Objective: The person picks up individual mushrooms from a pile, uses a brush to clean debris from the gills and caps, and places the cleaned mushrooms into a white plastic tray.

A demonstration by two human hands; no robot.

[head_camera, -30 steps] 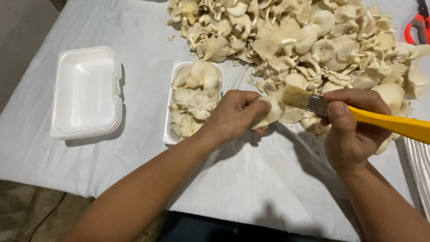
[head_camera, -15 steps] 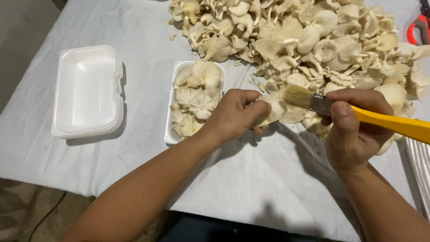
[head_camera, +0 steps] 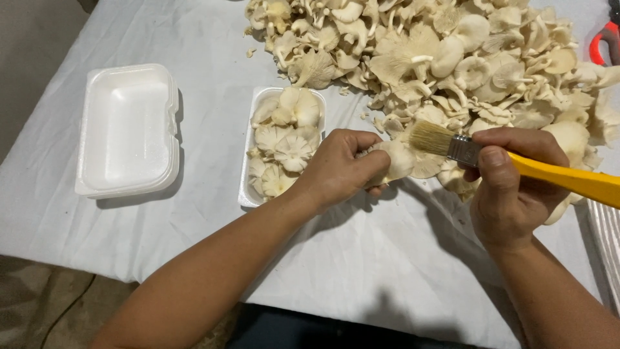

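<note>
White cloth (head_camera: 194,39) covered our table, with a big heap of mushrooms (head_camera: 452,58) at the far side. Nearer us sat an empty foam tray (head_camera: 126,129) and a filled one (head_camera: 248,155). Our left hand (head_camera: 342,169) gripped one mushroom (head_camera: 399,160); our right hand (head_camera: 510,187) clasped a yellow brush (head_camera: 516,165), bristles touching it.
</note>
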